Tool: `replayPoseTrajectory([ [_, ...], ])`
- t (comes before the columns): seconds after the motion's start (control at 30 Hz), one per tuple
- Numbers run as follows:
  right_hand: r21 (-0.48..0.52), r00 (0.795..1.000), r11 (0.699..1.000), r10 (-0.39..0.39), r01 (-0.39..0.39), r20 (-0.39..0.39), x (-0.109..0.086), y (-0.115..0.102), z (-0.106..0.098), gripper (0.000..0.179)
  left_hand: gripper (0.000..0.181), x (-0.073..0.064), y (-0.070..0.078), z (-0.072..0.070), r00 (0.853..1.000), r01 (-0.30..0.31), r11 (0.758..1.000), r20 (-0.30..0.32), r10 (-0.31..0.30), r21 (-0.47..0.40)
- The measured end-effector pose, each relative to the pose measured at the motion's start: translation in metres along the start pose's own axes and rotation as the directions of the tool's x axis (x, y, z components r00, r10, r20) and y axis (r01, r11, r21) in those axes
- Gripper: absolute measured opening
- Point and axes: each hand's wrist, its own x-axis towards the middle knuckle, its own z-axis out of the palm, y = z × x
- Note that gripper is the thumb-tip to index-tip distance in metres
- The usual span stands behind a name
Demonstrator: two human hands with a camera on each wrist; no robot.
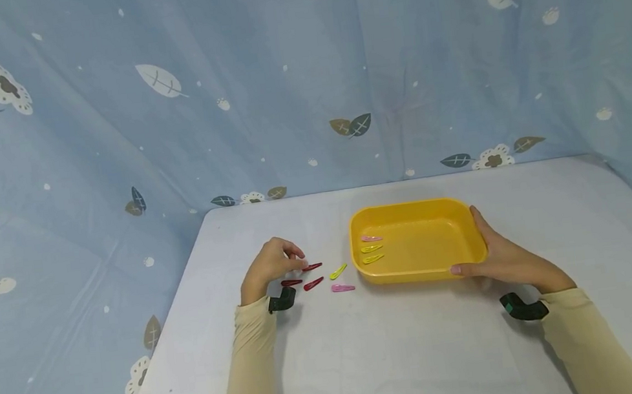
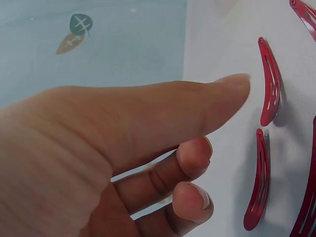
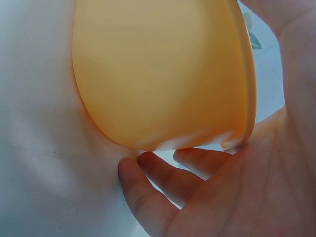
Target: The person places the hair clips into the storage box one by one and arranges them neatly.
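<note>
Above a group of red snap hair clips (image 1: 313, 284) on the white table is my left hand (image 1: 271, 267), fingertips close to the farthest one. In the left wrist view its thumb (image 2: 182, 106) reaches out straight beside a red clip (image 2: 270, 89), apart from it; two other fingers bend loosely below and the index finger is hidden. At the right end of a yellow plastic tray (image 1: 428, 252), my right hand (image 1: 511, 262) grips the corner, thumb on the front side and fingers against the end wall (image 3: 163, 108). One pink clip and two yellow clips (image 1: 372, 259) lie inside the tray's left part.
Between the red clips and the tray lie a yellow-green clip (image 1: 339, 272) and a pink clip (image 1: 343, 288). A blue patterned cloth (image 1: 281, 97) hangs behind and to the left of the table (image 1: 404, 356).
</note>
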Motion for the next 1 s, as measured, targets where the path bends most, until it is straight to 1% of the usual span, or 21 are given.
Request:
replayPoseTrajectory([
  [0.1, -0.005, 1.000, 1.000, 0.002, -0.002, -0.001, -0.0003, -0.0001, -0.0007, 0.135, 0.014, 0.0011, -0.0001, 0.0013, 1.000, 0.012, 1.000, 0.005, -0.012, 0.007],
  [0.23, 0.003, 1.000, 1.000, 0.011, -0.011, -0.001, -0.0005, -0.0005, -0.0007, 0.135, 0.016, 0.0026, -0.0013, 0.0028, 1.000, 0.012, 1.000, 0.009, -0.012, 0.029],
  [0.4, -0.002, 1.000, 1.000, -0.001, 0.001, -0.003, -0.0006, -0.0014, 0.0003, 0.135, 0.016, 0.0021, -0.0019, 0.0051, 1.000, 0.013, 0.998, 0.018, -0.014, 0.058],
  [0.6, 0.018, 1.000, 1.000, -0.020, 0.020, -0.002, -0.0013, -0.0018, 0.0008, 0.133, 0.015, 0.0005, -0.0003, 0.0073, 0.999, 0.038, 0.996, 0.025, -0.040, 0.081],
  [0.73, 0.016, 1.000, 1.000, -0.015, 0.015, -0.006, -0.0012, -0.0013, 0.0004, 0.133, 0.015, -0.0003, 0.0026, 0.0069, 0.998, 0.049, 0.995, 0.036, -0.053, 0.089],
  [1.0, 0.029, 1.000, 0.999, -0.016, 0.016, -0.002, -0.0016, -0.0008, -0.0002, 0.133, 0.011, 0.0000, 0.0006, 0.0049, 0.998, 0.016, 0.996, 0.064, -0.021, 0.085],
])
